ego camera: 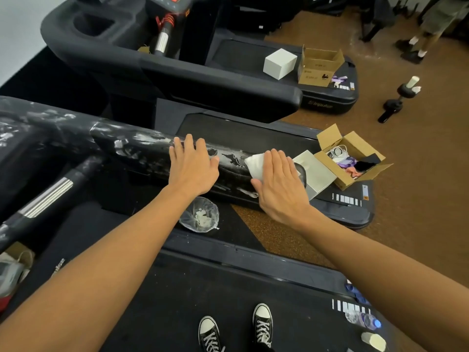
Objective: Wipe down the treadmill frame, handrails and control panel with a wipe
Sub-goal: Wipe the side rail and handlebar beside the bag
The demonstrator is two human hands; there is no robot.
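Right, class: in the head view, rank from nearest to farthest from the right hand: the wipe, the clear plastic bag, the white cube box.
1. wipe: under the right hand, on the handrail.
2. clear plastic bag: lower left, on the belt.
3. white cube box: far, on the next treadmill.

The right hand point(278, 185) covers most of the white wipe point(255, 165), so only its upper left corner shows. At the top edge the control panel point(168, 0) is cut off. In the upper right a standing person point(431, 24) shows only from the shorts down. The shoes point(234, 329) are cropped at the bottom edge.
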